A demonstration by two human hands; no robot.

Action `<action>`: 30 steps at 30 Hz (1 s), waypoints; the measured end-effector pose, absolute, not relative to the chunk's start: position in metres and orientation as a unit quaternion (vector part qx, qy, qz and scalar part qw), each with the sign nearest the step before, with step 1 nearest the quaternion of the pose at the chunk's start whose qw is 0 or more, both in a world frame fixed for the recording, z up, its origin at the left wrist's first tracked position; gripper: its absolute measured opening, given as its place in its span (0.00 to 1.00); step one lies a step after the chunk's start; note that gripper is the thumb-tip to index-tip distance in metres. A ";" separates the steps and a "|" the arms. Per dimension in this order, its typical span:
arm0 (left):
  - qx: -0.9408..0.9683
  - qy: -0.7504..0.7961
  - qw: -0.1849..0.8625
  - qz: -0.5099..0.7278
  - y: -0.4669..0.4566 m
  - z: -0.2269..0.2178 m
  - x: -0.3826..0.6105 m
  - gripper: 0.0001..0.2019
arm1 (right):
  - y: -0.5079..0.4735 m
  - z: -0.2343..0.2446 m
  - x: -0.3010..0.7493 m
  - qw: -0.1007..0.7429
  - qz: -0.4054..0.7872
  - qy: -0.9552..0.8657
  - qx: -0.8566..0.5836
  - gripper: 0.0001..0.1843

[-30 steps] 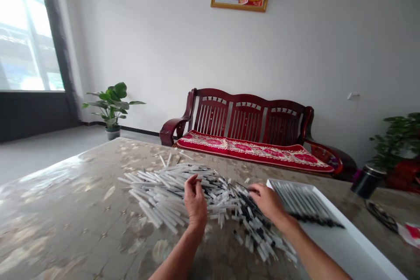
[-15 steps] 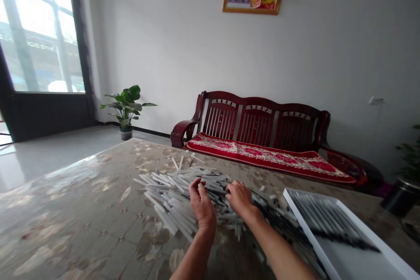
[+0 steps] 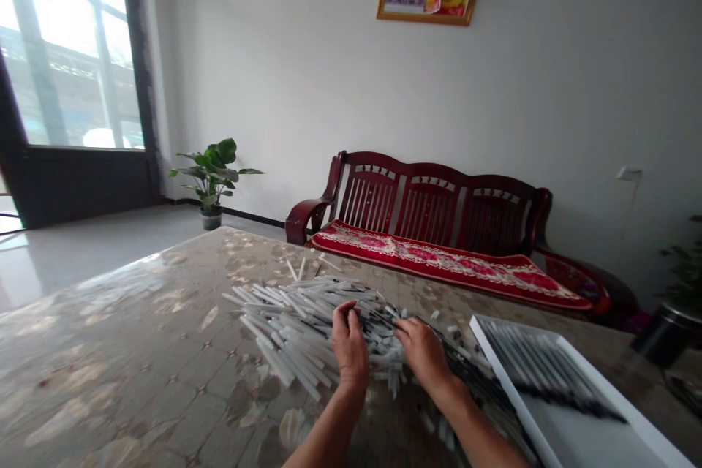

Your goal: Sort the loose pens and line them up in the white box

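Note:
A big heap of white pen barrels and black-tipped parts (image 3: 290, 322) lies spread on the patterned table (image 3: 137, 358). My left hand (image 3: 349, 346) rests on the heap's right side, fingers curled round one of the thin pieces. My right hand (image 3: 423, 352) lies just beside it on the pile, fingers bent down among the pieces; what they hold is hidden. To the right stands a white tray (image 3: 575, 439) with a row of assembled pens (image 3: 537, 369) laid side by side.
A dark red wooden bench (image 3: 439, 212) with a red cushion stands behind the table against the wall. A potted plant (image 3: 211, 175) sits on the floor at left near the window. A black pot (image 3: 661, 333) shows at far right.
My right hand came left from beside the tray onto the heap next to my left hand. The view swung left, so the tray now sits further right.

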State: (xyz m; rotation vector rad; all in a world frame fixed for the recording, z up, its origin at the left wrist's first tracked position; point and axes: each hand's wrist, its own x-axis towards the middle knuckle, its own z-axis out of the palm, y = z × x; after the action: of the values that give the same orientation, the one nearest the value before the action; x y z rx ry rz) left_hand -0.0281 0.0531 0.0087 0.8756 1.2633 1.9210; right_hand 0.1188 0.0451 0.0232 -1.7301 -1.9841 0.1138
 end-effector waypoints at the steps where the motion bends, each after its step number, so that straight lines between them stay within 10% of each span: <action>1: 0.340 0.482 0.337 0.734 0.052 0.007 -0.025 0.09 | 0.042 0.022 0.124 0.272 0.058 -0.724 -0.631 0.14; 16: 0.388 0.380 0.583 0.604 0.031 0.007 0.012 0.13 | 0.009 0.008 0.155 0.471 0.189 -0.648 -0.567 0.22; 30: 0.159 0.267 0.700 0.643 0.031 0.021 0.002 0.10 | -0.006 0.003 0.161 0.397 0.055 -0.703 -0.587 0.19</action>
State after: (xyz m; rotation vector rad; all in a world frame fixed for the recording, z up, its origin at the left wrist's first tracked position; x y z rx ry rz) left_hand 0.0021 0.0305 0.0208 0.3553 0.5956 1.4323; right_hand 0.1607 -0.0065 0.0030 -1.4876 -1.7819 0.1391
